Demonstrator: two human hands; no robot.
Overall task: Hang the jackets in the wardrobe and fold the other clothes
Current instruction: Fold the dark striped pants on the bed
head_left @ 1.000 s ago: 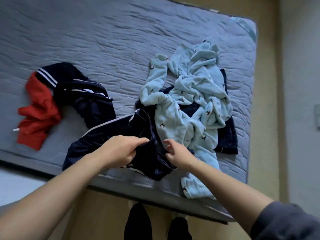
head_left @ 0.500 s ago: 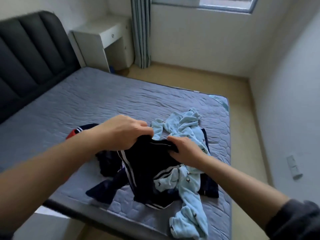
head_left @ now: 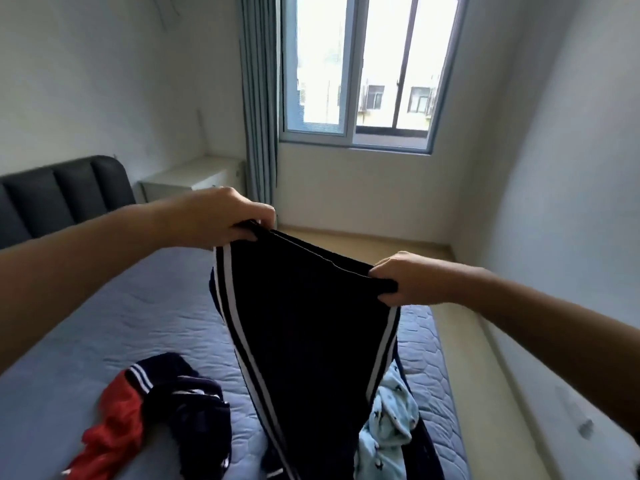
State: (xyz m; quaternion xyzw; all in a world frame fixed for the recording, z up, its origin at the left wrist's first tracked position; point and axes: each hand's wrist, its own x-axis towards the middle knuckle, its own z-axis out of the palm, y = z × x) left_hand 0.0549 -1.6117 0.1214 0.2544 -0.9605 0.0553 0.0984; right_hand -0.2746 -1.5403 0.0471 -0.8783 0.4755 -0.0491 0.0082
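Both hands, the left hand [head_left: 221, 220] higher and the right hand [head_left: 398, 278] lower, grip the waistband of the dark striped trousers [head_left: 304, 334], which hang lengthwise (legs down) over the bed [head_left: 114, 327], ready for folding.

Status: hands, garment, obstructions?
Left hand, right hand: both grip trousers at waistband. Held up over bed, unfolded. Jacket, fleece lie below; nothing in the way.
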